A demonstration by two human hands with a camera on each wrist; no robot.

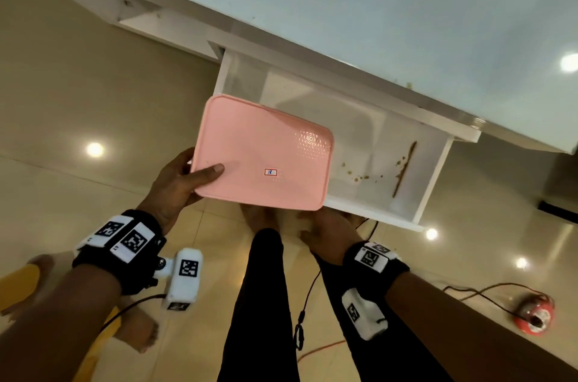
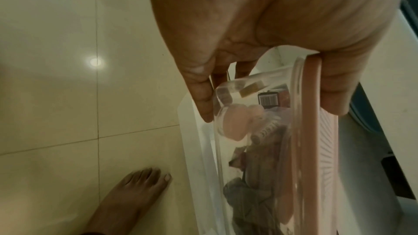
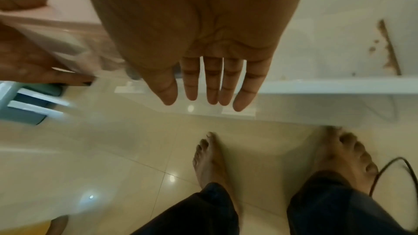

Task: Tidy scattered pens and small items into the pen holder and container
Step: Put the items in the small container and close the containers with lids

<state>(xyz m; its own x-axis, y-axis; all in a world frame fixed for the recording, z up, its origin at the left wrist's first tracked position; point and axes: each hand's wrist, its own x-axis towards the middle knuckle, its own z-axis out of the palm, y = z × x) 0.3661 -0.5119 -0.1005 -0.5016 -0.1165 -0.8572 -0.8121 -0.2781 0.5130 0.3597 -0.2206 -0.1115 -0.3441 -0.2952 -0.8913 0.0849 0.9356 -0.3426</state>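
Note:
A clear container with a pink lid (image 1: 262, 156) hangs over the left part of an open white drawer (image 1: 369, 214). My left hand (image 1: 200, 175) grips its left edge, thumb on the lid and fingers underneath. Through the clear wall (image 2: 260, 140) in the left wrist view I see several small items, among them pink round pieces and a barcode label. My right hand (image 1: 325, 234) is below the container's near edge, by the drawer front. Its fingers (image 3: 212, 92) are straight and hold nothing. No pens or pen holder are in view.
The drawer floor (image 1: 375, 143) carries brown crumbs and a brown streak (image 1: 403, 168). A glossy white desk top (image 1: 406, 6) runs above the drawer. A red object (image 1: 534, 316) with a cable lies on the tiled floor at right. Another person's foot (image 1: 140, 334) is at lower left.

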